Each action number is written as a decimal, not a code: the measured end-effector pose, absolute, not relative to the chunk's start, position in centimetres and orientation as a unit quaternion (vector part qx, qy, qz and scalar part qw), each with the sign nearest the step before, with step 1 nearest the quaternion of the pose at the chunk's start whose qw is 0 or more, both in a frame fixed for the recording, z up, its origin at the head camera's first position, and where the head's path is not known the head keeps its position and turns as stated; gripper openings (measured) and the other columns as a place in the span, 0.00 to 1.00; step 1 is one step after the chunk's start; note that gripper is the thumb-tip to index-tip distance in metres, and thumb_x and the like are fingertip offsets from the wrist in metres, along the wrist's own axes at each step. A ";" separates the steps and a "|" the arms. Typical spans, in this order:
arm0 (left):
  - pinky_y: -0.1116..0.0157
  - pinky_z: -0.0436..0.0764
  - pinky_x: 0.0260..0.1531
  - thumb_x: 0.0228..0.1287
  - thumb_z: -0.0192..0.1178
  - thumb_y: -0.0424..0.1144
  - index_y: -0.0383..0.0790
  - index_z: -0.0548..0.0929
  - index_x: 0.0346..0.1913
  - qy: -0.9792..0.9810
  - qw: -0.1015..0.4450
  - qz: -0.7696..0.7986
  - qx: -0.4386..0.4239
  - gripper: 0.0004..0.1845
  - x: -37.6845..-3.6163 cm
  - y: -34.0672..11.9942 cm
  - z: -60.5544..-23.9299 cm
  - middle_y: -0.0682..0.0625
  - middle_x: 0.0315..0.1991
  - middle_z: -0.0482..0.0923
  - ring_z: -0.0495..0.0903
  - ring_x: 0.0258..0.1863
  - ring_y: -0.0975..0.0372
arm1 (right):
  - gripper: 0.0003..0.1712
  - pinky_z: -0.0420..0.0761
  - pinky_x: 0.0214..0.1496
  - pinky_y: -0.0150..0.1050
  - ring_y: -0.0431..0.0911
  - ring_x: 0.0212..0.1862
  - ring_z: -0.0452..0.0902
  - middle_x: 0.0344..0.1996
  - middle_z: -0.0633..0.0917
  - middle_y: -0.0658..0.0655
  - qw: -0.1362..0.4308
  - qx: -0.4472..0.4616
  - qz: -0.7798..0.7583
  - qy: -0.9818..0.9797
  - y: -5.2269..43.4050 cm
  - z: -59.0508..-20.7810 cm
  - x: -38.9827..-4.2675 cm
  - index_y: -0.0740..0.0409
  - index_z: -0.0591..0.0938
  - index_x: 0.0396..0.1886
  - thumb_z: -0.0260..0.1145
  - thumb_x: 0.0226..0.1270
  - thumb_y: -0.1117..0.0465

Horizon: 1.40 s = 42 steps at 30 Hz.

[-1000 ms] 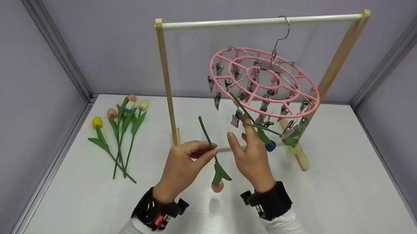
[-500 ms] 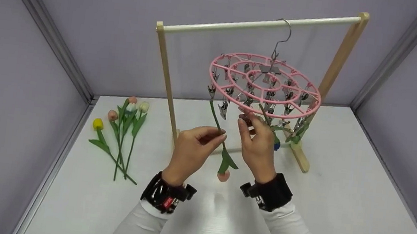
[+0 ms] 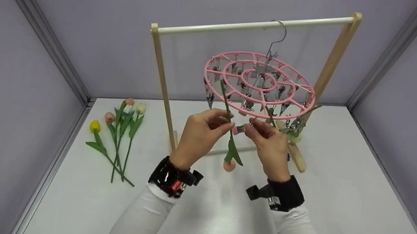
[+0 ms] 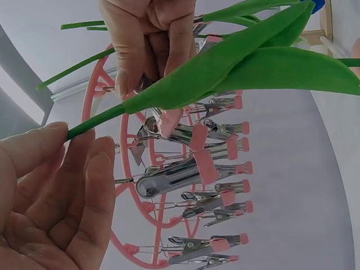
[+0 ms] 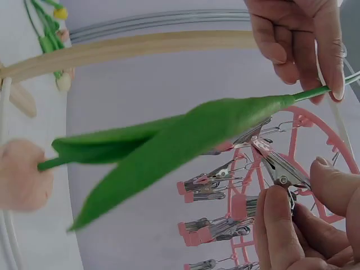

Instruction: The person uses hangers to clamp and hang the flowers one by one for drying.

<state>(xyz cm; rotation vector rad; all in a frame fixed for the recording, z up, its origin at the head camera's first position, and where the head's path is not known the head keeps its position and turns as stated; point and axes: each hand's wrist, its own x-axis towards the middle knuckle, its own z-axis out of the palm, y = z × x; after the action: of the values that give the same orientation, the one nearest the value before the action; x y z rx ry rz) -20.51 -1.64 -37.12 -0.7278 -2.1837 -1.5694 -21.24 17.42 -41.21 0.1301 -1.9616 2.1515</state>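
Fingers (image 3: pixel 218 123) of my left hand (image 3: pixel 200 139) pinched the light, bendy tulip stem (image 3: pixel 227 104) mid-length, while my right hand (image 3: pixel 269 147) at three o'clock squeezed a clip (image 3: pixel 241 128).

1. A white table (image 3: pixel 339 210) carries everything.
2. A bunch of artificial tulips (image 3: pixel 119 138) lies flat near its left edge.
3. A wooden rack (image 3: pixel 164 88) stands on it towards the back, feet on the surface.
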 end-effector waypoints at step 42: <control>0.67 0.79 0.29 0.63 0.69 0.42 0.40 0.90 0.36 -0.797 0.195 -0.518 -0.243 0.07 -20.5 0.8 -36.5 0.55 0.30 0.85 0.80 0.28 0.69 | 0.19 0.80 0.45 0.35 0.43 0.36 0.82 0.35 0.87 0.56 0.167 0.076 0.855 -0.485 18.3 -42.0 -20.7 0.66 0.87 0.39 0.72 0.52 0.55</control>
<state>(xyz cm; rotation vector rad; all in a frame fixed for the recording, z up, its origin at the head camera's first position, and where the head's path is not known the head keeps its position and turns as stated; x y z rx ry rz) -20.48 0.76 -36.47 -0.6808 -2.2326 -1.4515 -20.68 18.27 -41.99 0.2171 -1.3800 2.4325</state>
